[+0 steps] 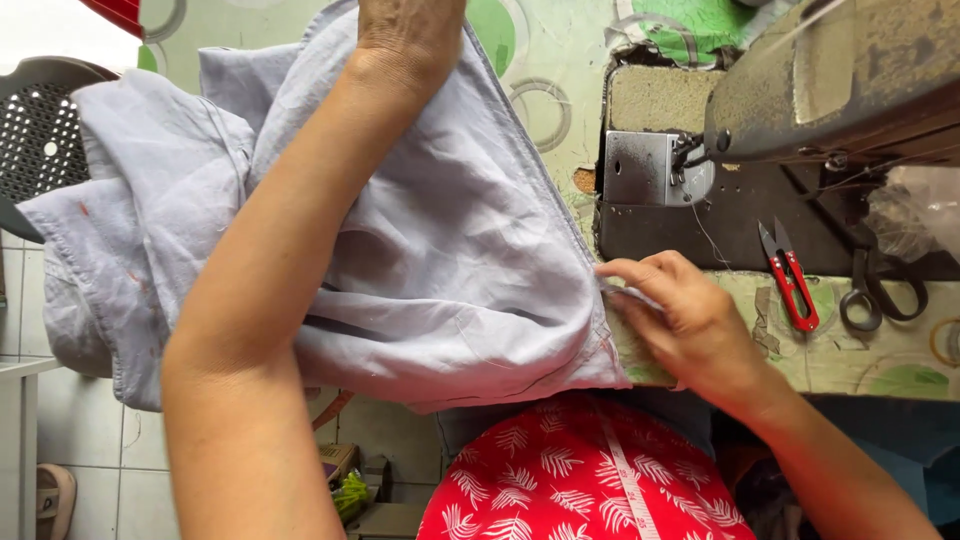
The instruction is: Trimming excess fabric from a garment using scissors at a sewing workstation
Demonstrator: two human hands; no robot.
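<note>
1. The right hand lies low at the table's near edge, its fingertips pinched on the seamed edge of a pale lilac garment.
2. The left hand reaches far forward at the top of the view, knuckles up, pressed onto the same cloth; its fingers run out of the picture, so whether they are closed on the fabric cannot be told.
3. The two hands are well apart, with the garment stretched between them and the left forearm lying across it.
4. The garment spreads leftward from the right hand, bunched over the table edge and hanging towards the tiled floor.
5. Just beyond the right hand stands a sewing machine, its metal plate near the fingertips.
6. To the right of that hand, red thread snips lie on the table, and dark scissors beside them.
7. A dark perforated plastic chair shows at the far left.
</note>
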